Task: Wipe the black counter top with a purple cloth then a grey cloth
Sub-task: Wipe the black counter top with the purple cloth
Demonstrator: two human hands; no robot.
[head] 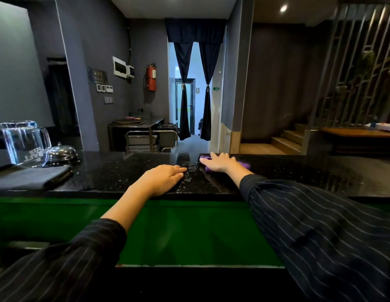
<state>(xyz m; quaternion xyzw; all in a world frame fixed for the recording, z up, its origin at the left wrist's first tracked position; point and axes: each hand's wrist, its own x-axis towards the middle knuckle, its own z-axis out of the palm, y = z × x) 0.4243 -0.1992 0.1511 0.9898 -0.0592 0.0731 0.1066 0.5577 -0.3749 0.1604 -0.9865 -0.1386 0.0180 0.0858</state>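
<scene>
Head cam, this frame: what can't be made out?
All in the head view:
The purple cloth: mostly under the right hand, so its shape and folds are hidden.
The grey cloth: its left end is cut off by the frame edge.
The black counter top: its right end runs out of frame.
The print on the upturned glass mug: blurred, unreadable.
The text on the wall sign: too small to read.

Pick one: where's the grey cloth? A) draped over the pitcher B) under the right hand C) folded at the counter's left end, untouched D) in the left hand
C: the grey cloth lies folded near the service bell, while the right hand presses the purple cloth and the left hand rests flat on the black counter top.
</scene>
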